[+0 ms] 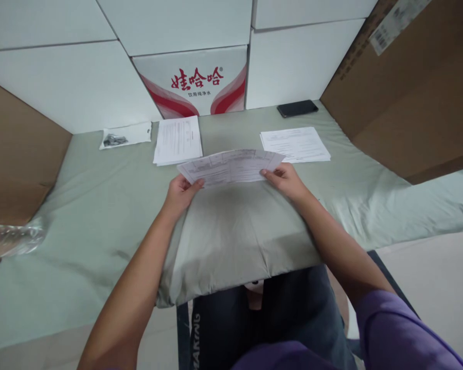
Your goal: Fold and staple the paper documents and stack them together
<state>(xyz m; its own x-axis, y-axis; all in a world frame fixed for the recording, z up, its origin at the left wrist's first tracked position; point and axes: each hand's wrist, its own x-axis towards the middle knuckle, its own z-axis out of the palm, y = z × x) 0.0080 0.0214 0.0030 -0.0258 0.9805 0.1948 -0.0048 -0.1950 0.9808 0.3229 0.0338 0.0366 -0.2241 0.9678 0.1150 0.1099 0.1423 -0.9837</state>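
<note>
A printed sheet of paper (231,167) is held flat and level above the pale green cloth (100,216). My left hand (181,191) pinches its left end and my right hand (285,180) pinches its right end, thumbs on top. The sheet looks folded or bent along its length. Beyond it lie two stacks of printed papers, one at the centre left (177,140) and one at the right (295,144).
A black phone (297,108) lies at the back. A small white packet (125,135) with dark parts sits at the left. White boxes, one with red print (196,82), line the back. Brown cardboard (409,92) stands at the right, clear plastic (11,239) at the left.
</note>
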